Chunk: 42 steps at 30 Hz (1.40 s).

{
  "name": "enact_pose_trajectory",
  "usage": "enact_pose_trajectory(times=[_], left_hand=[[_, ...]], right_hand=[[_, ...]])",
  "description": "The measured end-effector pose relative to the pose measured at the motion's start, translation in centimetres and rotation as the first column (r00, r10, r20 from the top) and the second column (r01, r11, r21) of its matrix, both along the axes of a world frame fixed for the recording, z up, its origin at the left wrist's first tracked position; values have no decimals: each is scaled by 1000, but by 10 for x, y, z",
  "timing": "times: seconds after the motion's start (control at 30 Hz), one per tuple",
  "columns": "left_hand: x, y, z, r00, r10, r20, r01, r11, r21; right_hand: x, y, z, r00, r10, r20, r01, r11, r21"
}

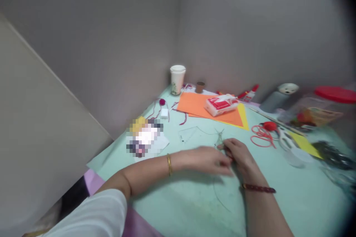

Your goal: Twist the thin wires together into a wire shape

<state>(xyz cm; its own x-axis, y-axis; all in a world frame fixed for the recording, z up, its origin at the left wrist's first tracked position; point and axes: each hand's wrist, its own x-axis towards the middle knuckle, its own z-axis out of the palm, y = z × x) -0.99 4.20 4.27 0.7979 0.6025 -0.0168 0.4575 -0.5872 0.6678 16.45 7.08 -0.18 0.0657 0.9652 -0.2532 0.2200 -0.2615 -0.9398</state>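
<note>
A small piece of green thread work (pixel 219 139), with thin ends sticking up, is pinched between the thumb and fingers of my right hand (pixel 239 154). My left hand (pixel 210 160) reaches across from the left, close beside the right one and just below the green piece. Its fingers are curled and slightly blurred, and I cannot make out what is in them. A thin thread (pixel 219 196) curves over the table covering below my left hand. Another fine strand runs left from the green piece to a faint drawn or threaded outline (pixel 188 135) on the surface.
A tissue pack (pixel 221 104) rests on orange paper (pixel 191 103). A white cup (pixel 177 80) stands at the back corner, where grey walls meet. To the right are red cord (pixel 261 136), scissors (pixel 285 139), a grey bottle (pixel 275 99) and a red-lidded jar (pixel 335 94).
</note>
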Motion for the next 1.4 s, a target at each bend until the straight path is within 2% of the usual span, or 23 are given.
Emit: enact_pose_trajectory(times=[0.03, 0.1, 0.13, 0.2, 0.3, 0.43, 0.57, 0.83, 1.07, 1.13, 1.23, 1.27, 1.4], left_hand=[[0, 13, -3, 987, 155, -27, -154, 987, 49], [4, 40, -14, 898, 440, 2, -436, 889, 139], [8, 52, -20, 844, 535, 46, -535, 830, 160], [19, 70, -33, 792, 601, 108, -611, 774, 166], [34, 83, -48, 795, 580, 175, -605, 777, 172], [43, 87, -60, 863, 488, 132, -505, 842, 190], [41, 90, -65, 860, 496, 121, -510, 823, 249], [40, 90, -63, 828, 550, 110, -558, 788, 261], [36, 87, -60, 827, 560, 53, -557, 801, 221], [35, 84, -58, 807, 587, 58, -583, 778, 233], [37, 78, -54, 770, 618, 160, -637, 726, 259], [38, 76, -52, 771, 603, 205, -637, 728, 254], [43, 71, -50, 806, 512, 296, -573, 800, 176]], right_hand=[[-1, 0, 3, 999, -20, -41, 19, 1000, -24], [-3, 0, 6, 994, -58, -91, 54, 997, -48], [-4, 0, 7, 992, -73, -98, 68, 996, -53], [-4, 0, 8, 990, -90, -112, 82, 994, -67], [-4, 0, 7, 989, -84, -118, 74, 994, -84], [-4, 2, 5, 989, -97, -110, 86, 991, -98], [-4, 4, 4, 986, -112, -123, 98, 989, -109], [-3, 4, 3, 981, -139, -136, 121, 984, -133], [-5, 4, 2, 983, -153, -101, 142, 984, -108], [-6, 3, 3, 984, -153, -93, 143, 984, -104], [-7, 2, 6, 985, -145, -90, 134, 984, -115], [-7, 2, 7, 986, -140, -90, 129, 984, -119], [-7, 2, 6, 987, -117, -113, 105, 988, -109]])
